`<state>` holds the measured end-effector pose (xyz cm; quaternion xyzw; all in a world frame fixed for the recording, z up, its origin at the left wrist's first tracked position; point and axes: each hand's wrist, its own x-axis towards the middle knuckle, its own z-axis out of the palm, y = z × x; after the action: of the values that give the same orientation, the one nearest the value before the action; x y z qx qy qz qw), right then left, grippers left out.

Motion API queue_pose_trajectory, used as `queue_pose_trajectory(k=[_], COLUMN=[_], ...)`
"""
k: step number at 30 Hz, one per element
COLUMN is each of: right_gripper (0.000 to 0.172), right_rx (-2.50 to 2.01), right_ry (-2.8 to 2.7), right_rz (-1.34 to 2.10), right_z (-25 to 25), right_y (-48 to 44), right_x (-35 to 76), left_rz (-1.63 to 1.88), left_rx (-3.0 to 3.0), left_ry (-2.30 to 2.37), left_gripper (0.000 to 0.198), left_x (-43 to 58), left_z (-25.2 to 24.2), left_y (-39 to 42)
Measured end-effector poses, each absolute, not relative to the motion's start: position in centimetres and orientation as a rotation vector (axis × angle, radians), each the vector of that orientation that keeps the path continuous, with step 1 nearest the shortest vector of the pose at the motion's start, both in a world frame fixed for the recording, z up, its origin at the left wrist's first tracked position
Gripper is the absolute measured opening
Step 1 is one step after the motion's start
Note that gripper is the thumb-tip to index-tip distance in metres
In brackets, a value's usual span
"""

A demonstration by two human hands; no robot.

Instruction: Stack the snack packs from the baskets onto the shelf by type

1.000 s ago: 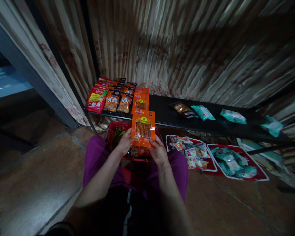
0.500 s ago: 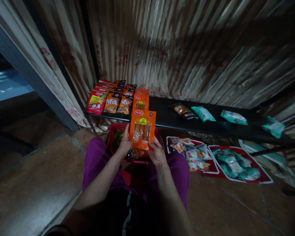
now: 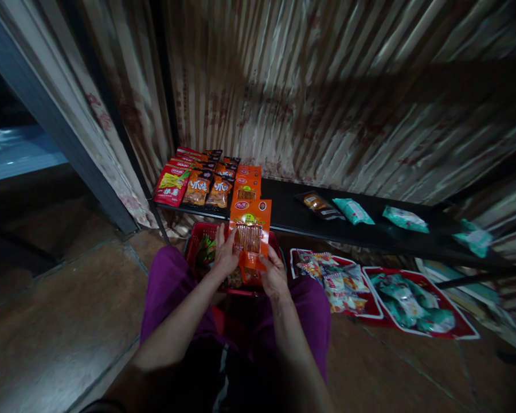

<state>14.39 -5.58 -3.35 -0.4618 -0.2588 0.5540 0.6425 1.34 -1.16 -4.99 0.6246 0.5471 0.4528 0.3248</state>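
Observation:
An orange snack packet with a clear window showing brown sticks is held upright over a red basket, in front of the shelf. My right hand pinches its lower right corner. At its left edge is my left hand, fingers stretched out and apart, one touching the packet's front. Similar orange packets stand in a row right behind it on the black shelf. Green and orange packets lie in the basket between my knees.
Red packets and black-and-orange bags stand in rows at the shelf's left. Farther right lie a brown packet and several teal packets. Two red baskets with white rims, holding snack bags and teal packets, sit on the floor.
The view has tilted slightly, so the shelf sits a little lower. My left hand has shifted on the packet's edge, its fingers now more spread. My right hand keeps its pinch.

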Motion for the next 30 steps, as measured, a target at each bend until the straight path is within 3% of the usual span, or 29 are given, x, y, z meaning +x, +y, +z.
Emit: queue_pose_trajectory(k=[19,25,30], right_gripper=[0.045,0.046,0.044], right_rx=[-1.033,-1.106,-1.363], right_ry=[-0.577,-0.764,-1.179], right_rz=[1.249,1.085,0.753], right_z=[-4.0,-5.0,-5.6], right_y=[-5.6,-5.2,-5.3], right_x=[13.7,13.3,12.1], left_rz=[1.085,1.187,1.223], left_rx=[1.538,1.433,1.131], left_ry=[1.468,1.428,1.047], left_gripper=[0.051,0.052,0.053], left_x=[1.6,1.7,1.7], left_z=[-4.1,-4.4,-4.3], left_y=[-1.2,-1.1,-1.1])
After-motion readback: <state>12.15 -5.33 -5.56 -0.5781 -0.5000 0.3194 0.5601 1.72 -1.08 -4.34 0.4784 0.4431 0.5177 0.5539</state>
